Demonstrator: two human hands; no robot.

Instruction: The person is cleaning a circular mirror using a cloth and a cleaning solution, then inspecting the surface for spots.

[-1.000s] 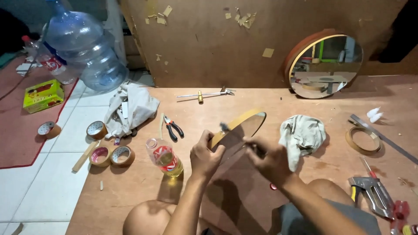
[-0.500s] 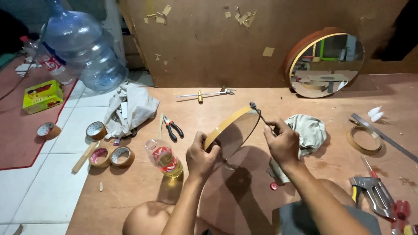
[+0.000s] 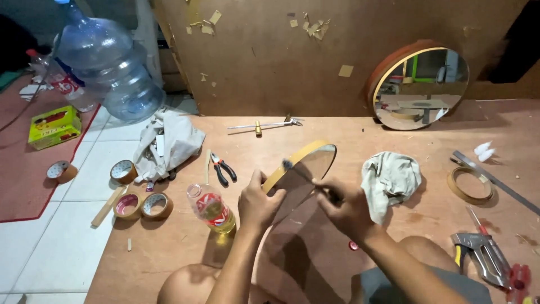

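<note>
Two hands are at work over a plywood board (image 3: 169, 247) on the floor, which bears most of what lies here. Largest nearby is the water jug (image 3: 109, 70) at the far left, tipped against the wall panel. A round mirror (image 3: 422, 87) leans against that panel at the far right. In the middle I hold a round frame (image 3: 301, 163) with a yellow rim, tilted on edge above the board. My left hand (image 3: 257, 202) has its grip closed on the lower left of the rim. My right hand (image 3: 346, 208) pinches a small brush (image 3: 298, 171), its bristles touching the rim's inner edge. A grey rag (image 3: 390, 177) lies just right of my right hand. A white cloth (image 3: 169, 143) lies crumpled at the board's left edge. A small bottle (image 3: 212, 209) of yellow liquid lies just left of my left hand. Pliers (image 3: 223, 169) lie beyond the bottle. Tape rolls (image 3: 143, 205) sit on the tiles at left.
</note>
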